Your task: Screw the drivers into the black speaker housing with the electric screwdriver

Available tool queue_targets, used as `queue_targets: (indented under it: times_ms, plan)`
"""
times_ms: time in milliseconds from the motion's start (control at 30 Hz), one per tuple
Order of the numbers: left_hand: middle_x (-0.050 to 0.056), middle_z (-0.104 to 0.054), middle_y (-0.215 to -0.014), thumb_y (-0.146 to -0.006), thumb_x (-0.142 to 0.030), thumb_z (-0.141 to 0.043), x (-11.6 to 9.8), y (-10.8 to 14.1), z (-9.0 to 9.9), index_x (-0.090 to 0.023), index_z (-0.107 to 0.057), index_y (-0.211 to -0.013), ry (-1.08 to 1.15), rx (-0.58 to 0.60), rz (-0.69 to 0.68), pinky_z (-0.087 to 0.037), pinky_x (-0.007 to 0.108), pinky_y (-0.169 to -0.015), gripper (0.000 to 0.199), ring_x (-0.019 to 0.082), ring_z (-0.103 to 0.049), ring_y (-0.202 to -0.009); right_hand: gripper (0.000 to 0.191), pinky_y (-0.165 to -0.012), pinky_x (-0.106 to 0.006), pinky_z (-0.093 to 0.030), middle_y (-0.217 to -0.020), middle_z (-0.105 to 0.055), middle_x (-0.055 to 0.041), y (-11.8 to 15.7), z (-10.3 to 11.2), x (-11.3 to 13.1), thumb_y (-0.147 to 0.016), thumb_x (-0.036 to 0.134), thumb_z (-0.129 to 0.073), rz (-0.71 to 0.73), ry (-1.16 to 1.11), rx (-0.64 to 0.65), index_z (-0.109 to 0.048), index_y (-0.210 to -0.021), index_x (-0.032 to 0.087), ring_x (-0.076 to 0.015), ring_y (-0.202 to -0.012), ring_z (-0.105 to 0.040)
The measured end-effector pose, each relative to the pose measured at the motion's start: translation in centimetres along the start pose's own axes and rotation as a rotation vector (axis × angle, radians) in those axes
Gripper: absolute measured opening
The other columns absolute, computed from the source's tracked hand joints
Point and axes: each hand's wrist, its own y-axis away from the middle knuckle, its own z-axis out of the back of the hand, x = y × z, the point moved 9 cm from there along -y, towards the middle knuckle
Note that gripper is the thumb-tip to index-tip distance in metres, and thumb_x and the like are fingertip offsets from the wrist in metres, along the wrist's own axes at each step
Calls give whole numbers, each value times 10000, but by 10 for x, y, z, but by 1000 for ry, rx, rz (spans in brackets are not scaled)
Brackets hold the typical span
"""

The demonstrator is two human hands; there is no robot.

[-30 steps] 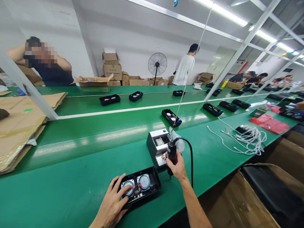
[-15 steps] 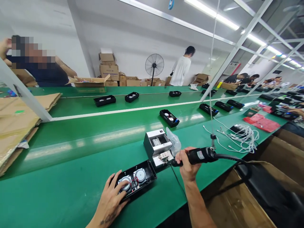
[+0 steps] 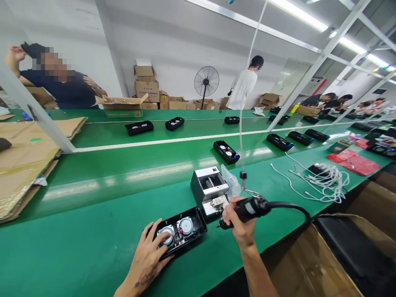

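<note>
My left hand [image 3: 147, 260] rests flat on the near left end of an open black speaker housing [image 3: 181, 232] with two round silver drivers and red wires inside. My right hand [image 3: 239, 222] grips a black electric screwdriver [image 3: 247, 209], held tilted, its tip pointing left and down just right of the housing. The tool hangs from a thin cord [image 3: 244, 123] and trails a black cable [image 3: 293, 207] off to the right. Just behind stands a small grey screw feeder box [image 3: 208, 190] with a clear plastic bag [image 3: 232, 185] beside it.
The green bench [image 3: 108, 231] borders a green conveyor carrying several black housings [image 3: 227, 151]. A tangle of white cables [image 3: 321, 179] and red sheets [image 3: 354, 161] lie right. Flattened cardboard [image 3: 27, 156] lies left. A seated person [image 3: 58, 84], a standing person [image 3: 244, 86], boxes and a fan are beyond.
The screwdriver went from upright beside the feeder to nearly level at its front, then drew back and down a little. My left hand stayed on the housing.
</note>
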Motion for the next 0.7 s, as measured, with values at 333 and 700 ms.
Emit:
queue_targets:
  times_ms: [333,700]
  plan:
    - [-19,-772,-1120,-878,-395,-828,0,-1,2,-241,-633,-769,46,-23,4,-257,518,-1282,271,341,-475,-1484,306,-489,-275,-473,-567,-557,116,-23,16,14,-854,342,-816,204,56,-276,-556,-977,238,-112,-431,-536]
    - [-28,-775,-1110,-806,-385,-886,-2,-3,4,-240,-633,-753,-1,-23,-14,-298,526,-1251,296,360,-516,-1444,292,-400,-228,-413,-570,-517,112,-6,-17,2,-882,368,-821,-20,-82,61,-587,-995,234,-94,-391,-477]
